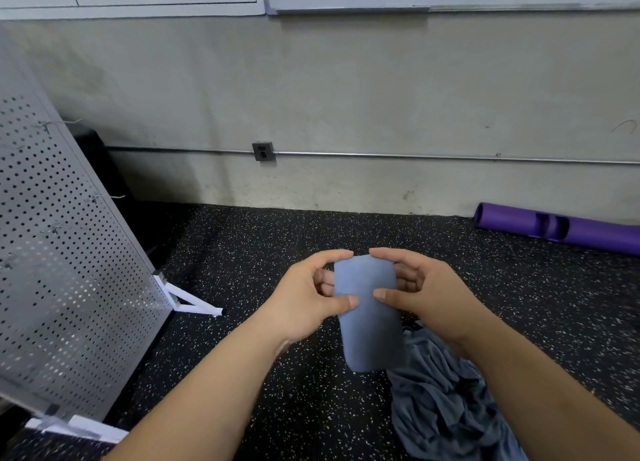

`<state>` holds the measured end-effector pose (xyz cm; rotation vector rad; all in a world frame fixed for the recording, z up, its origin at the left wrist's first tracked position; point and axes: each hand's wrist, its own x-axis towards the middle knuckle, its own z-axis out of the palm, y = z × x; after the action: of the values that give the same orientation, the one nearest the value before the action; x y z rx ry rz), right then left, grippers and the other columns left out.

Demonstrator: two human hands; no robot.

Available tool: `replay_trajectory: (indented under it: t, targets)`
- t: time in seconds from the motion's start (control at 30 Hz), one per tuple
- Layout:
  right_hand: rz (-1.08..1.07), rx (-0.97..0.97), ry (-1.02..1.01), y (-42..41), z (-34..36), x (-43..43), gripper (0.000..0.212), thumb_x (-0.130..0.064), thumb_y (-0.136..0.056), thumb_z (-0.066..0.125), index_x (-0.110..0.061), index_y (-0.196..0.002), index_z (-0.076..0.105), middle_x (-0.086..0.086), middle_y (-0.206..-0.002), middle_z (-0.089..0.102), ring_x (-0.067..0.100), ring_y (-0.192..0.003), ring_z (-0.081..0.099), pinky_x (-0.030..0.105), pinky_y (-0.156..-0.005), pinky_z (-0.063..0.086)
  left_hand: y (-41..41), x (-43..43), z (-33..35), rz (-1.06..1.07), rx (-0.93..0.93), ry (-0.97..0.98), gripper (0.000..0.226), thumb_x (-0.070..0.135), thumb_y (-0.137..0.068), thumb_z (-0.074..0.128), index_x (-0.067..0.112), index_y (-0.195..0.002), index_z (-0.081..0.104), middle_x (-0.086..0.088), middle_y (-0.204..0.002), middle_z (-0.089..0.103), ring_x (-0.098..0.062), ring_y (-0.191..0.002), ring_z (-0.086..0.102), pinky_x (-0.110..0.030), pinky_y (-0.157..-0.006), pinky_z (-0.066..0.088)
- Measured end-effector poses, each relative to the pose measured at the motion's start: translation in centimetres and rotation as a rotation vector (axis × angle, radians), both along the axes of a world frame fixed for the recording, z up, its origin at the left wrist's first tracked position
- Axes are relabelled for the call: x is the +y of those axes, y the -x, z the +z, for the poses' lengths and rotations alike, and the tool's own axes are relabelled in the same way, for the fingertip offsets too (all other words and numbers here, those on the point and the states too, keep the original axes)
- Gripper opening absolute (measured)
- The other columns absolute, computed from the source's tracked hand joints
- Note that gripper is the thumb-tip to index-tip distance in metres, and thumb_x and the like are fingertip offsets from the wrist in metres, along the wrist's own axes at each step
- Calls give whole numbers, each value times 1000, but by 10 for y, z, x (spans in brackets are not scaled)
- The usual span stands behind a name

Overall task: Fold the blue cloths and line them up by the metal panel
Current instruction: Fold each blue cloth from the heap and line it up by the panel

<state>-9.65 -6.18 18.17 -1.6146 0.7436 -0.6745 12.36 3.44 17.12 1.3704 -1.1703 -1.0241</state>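
A folded blue cloth hangs in the air in front of me as a narrow strip. My left hand pinches its upper left edge between thumb and fingers. My right hand pinches the upper right edge the same way. Below and to the right, a crumpled heap of blue-grey cloths lies on the floor, partly hidden by my right forearm. The perforated metal panel stands tilted at the left on white feet.
Black speckled rubber floor runs to a grey wall with a conduit and a socket. A purple foam roller lies by the wall at the right. Whiteboards hang above.
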Motion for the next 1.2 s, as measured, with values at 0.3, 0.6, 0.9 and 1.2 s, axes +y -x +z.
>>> replay_trajectory:
  t: [0.3,0.6,0.9,1.2]
  targets:
    - [-17,41,64,1,-1,-2,64,7,-85,83,-29,-136,69,-4,-124,78,12,-117,72,33,-102,58,4,-2,-2,74,-23,36,58,2,-78,91,28,-126,74,2,-92,77,-14,-84,60,-42,-93,58]
    - [-149,332,351,-8,-6,3,57,-16,-84,88,-48,-126,65,-16,-110,72,3,-96,70,17,-85,57,7,-5,-6,155,-356,44,51,13,-86,86,36,-128,67,6,-99,71,-11,-93,65,-32,-95,55]
    - [-50,237,247,-6,-6,-4,27,-30,-102,71,-29,-129,68,-15,-128,71,5,-121,66,41,-110,53,1,-1,-1,52,-118,-12,29,38,-97,76,32,-125,68,2,-128,71,-16,-126,64,-40,-115,47]
    - [-186,-37,-54,-9,-5,-2,24,-37,-106,65,-25,-125,71,3,-113,80,39,-106,72,63,-98,56,5,4,0,-65,122,-105,34,12,-100,74,7,-131,61,-3,-105,80,-18,-102,76,-32,-88,60]
